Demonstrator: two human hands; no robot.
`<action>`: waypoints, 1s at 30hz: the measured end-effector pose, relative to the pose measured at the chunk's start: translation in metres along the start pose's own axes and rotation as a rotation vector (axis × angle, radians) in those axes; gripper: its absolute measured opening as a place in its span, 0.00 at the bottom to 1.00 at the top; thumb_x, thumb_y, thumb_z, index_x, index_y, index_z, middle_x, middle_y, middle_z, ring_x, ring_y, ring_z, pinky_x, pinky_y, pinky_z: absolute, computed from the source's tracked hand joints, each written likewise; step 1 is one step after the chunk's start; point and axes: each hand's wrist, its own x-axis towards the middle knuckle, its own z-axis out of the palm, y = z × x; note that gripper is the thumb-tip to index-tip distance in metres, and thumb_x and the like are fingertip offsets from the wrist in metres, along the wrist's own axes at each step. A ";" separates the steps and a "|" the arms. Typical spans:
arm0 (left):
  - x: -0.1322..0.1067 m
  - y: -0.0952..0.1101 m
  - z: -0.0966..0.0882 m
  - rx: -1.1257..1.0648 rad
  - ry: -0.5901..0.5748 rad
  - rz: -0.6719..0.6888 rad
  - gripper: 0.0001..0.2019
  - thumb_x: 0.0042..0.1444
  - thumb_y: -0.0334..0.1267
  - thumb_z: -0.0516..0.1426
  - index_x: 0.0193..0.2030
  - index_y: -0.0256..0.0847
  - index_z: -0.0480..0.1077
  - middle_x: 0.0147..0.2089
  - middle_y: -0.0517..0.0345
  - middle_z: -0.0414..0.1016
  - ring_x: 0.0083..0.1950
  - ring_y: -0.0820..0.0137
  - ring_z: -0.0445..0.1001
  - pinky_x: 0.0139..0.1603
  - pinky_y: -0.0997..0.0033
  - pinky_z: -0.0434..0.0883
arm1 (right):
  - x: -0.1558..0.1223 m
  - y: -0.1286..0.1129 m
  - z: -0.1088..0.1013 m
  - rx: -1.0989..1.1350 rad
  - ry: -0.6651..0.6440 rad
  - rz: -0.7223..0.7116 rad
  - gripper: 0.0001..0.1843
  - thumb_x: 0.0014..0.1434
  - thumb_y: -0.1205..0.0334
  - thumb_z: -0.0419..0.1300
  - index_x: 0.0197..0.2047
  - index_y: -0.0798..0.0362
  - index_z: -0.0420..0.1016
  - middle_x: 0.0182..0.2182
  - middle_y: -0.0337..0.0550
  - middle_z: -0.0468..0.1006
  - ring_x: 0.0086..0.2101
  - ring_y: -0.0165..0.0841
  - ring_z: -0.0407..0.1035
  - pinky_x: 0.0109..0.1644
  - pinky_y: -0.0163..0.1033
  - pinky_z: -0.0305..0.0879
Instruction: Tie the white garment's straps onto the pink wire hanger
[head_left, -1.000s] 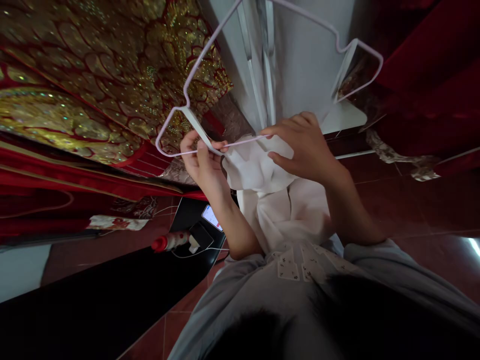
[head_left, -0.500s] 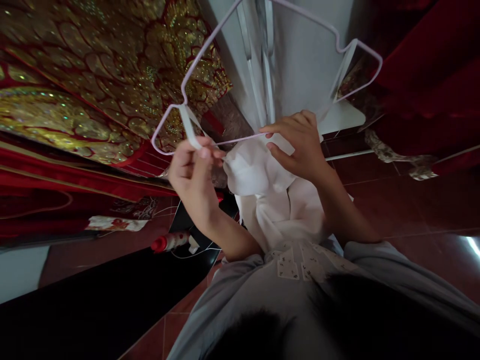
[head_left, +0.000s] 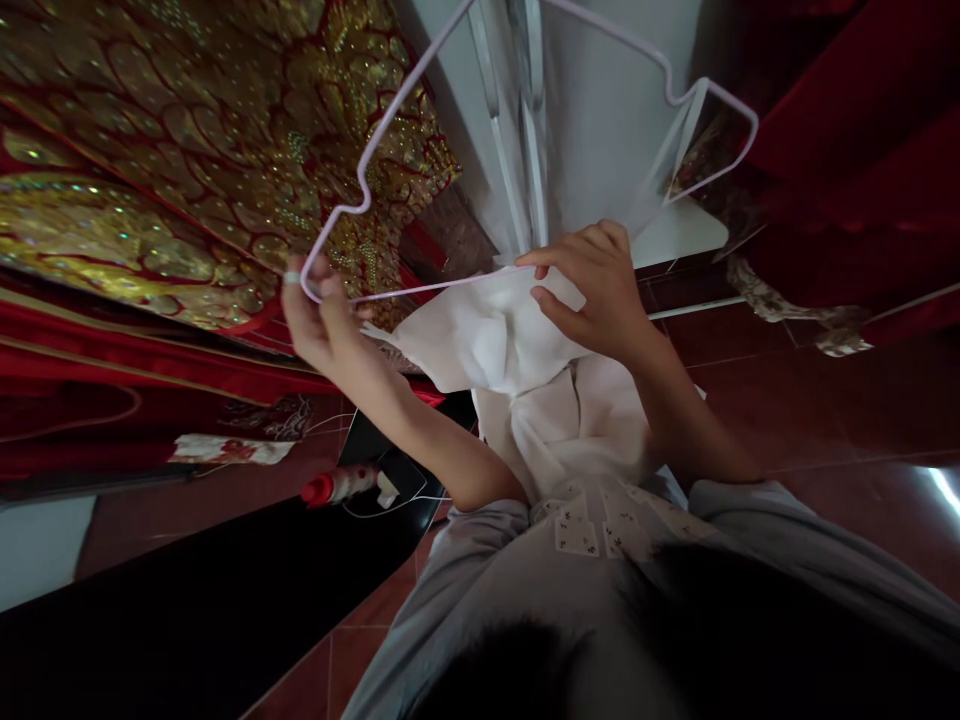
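Observation:
A thin pale wire hanger (head_left: pixel 420 95) is held up in front of me, with a white garment (head_left: pixel 491 335) draped under its bottom bar and hanging down toward my lap. My left hand (head_left: pixel 319 320) is closed on the hanger's left lower corner, pinching the garment's white strap there. My right hand (head_left: pixel 596 285) is closed on the upper edge of the white garment against the hanger's bottom bar. A second white strap (head_left: pixel 671 140) runs over the hanger's right notch.
Red and gold embroidered fabric (head_left: pixel 187 150) hangs at the left. A white door frame (head_left: pixel 600 130) stands behind the hanger, with dark red cloth (head_left: pixel 855 150) at the right. Below left, a black surface (head_left: pixel 187 600) carries a phone (head_left: pixel 405 470), a cable and a red-tipped object (head_left: pixel 334 485).
My left hand has slid left along the hanger's bottom bar to its left corner, drawing the strap and garment edge outward. My right hand has stayed in place.

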 end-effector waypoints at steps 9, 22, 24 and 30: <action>-0.033 -0.002 0.046 -0.429 -0.283 -0.259 0.11 0.69 0.48 0.62 0.45 0.45 0.70 0.41 0.53 0.83 0.44 0.64 0.83 0.26 0.73 0.63 | 0.005 0.001 0.001 0.058 0.046 0.003 0.17 0.71 0.50 0.58 0.59 0.40 0.79 0.51 0.44 0.85 0.53 0.46 0.76 0.69 0.63 0.64; -0.048 0.005 0.056 -0.543 -0.240 -0.179 0.06 0.77 0.36 0.55 0.44 0.43 0.68 0.31 0.58 0.79 0.39 0.66 0.85 0.26 0.75 0.66 | -0.011 0.026 -0.004 -0.096 0.829 0.221 0.19 0.68 0.38 0.59 0.53 0.40 0.66 0.48 0.49 0.68 0.48 0.46 0.69 0.53 0.59 0.73; -0.048 0.006 0.057 -0.517 -0.227 -0.187 0.07 0.77 0.36 0.53 0.44 0.43 0.68 0.30 0.59 0.78 0.39 0.67 0.84 0.27 0.76 0.66 | -0.011 0.017 -0.004 -0.090 0.632 0.175 0.16 0.68 0.42 0.60 0.54 0.36 0.74 0.50 0.48 0.74 0.52 0.50 0.72 0.58 0.64 0.73; -0.046 0.007 0.055 -0.472 -0.221 -0.203 0.09 0.78 0.34 0.50 0.44 0.43 0.66 0.30 0.60 0.76 0.39 0.68 0.84 0.26 0.76 0.65 | -0.018 0.007 -0.005 0.118 0.488 0.225 0.14 0.67 0.53 0.63 0.55 0.37 0.79 0.56 0.48 0.74 0.58 0.47 0.71 0.62 0.59 0.73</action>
